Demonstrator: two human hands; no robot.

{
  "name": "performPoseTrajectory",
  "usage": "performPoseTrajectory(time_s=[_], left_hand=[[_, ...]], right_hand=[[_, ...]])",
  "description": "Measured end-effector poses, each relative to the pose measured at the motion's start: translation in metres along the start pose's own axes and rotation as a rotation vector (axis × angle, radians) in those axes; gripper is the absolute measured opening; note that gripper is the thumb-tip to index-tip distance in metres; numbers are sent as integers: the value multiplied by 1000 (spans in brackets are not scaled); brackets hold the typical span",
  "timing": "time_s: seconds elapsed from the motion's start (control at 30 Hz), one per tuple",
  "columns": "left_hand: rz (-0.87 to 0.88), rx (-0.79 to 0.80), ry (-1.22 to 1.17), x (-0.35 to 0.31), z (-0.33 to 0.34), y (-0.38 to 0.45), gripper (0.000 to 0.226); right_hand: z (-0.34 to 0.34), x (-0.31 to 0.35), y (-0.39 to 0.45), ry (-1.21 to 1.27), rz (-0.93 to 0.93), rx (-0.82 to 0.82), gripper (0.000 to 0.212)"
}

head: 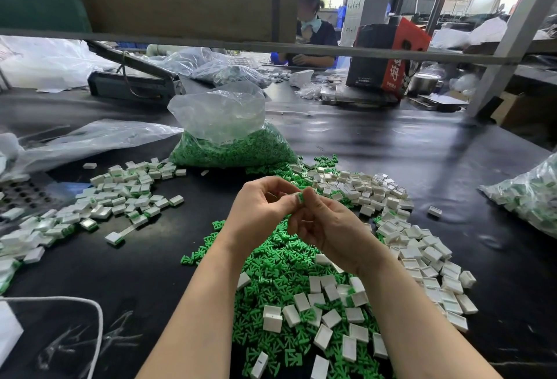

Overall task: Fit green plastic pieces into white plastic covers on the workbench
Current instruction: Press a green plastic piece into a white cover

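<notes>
Green plastic pieces (280, 270) heaped under both forearms, loose white covers (331, 318) scattered on top.

Above the heap the left hand (259, 213) and right hand (328, 228) meet — fingers curled, together pinching one small white cover with green piece (300, 197) at the fingertips, held off the black workbench (422, 149). Finished covers (120, 195) lie spread to the left, empty ones (401, 219) to the right — a clear bag of green pieces (232, 143) stands just behind.
</notes>
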State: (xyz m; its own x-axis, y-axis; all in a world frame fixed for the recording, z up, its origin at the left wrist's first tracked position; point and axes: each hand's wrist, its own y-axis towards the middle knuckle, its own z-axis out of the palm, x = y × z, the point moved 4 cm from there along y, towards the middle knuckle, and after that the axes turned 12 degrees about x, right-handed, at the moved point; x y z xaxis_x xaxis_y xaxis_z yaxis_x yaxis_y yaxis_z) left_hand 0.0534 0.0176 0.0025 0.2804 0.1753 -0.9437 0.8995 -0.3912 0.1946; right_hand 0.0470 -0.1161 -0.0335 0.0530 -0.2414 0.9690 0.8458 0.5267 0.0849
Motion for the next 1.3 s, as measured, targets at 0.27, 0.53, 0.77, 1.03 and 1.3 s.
performPoseTrajectory(time_s=[0.27, 0.53, 0.77, 1.03, 1.3], left_hand=[[-21, -21, -11, 2, -1, 0, 8], [-29, -24, -18, 2, -1, 0, 15], [-15, -51, -50, -1, 4, -1, 11], [-18, -58, -153, -1, 5, 0, 18], [-45, -48, -204, 1, 10, 2, 20]], right_hand=[[-1, 0, 0, -110, -33, -5, 42], [-2, 1, -1, -178, -40, -22, 52], [1, 3, -1, -216, -64, -6, 31], [1, 4, 1, -308, -92, -9, 44], [1, 5, -1, -359, -113, -50, 37]])
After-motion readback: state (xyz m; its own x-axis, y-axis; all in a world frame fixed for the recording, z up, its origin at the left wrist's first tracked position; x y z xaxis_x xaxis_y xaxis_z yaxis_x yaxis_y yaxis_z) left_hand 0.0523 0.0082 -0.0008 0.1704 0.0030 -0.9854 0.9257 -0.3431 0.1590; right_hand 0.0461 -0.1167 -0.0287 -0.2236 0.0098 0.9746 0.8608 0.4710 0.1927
